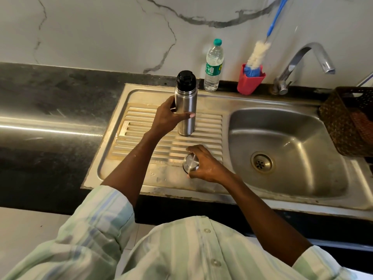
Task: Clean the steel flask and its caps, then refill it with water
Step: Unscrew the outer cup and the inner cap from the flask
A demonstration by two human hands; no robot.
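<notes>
The left hand (170, 116) is gripping the steel flask (185, 110), which is standing upright on the ribbed drainboard (141, 136) with its black inner cap (185, 79) on. The right hand (203, 163) is curling its fingers round the steel outer cap (191, 162), which is resting on the drainboard just nearer the person than the flask. Beyond the left hand, a plastic water bottle (213, 66) is standing beside a red holder (250, 79) carrying a bottle brush (258, 53). Right of the right hand are the sink basin (302, 138) and the tap (306, 63).

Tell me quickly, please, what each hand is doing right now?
Left hand: grips the upright steel flask.
Right hand: holds the steel outer cap on the drainboard.
</notes>
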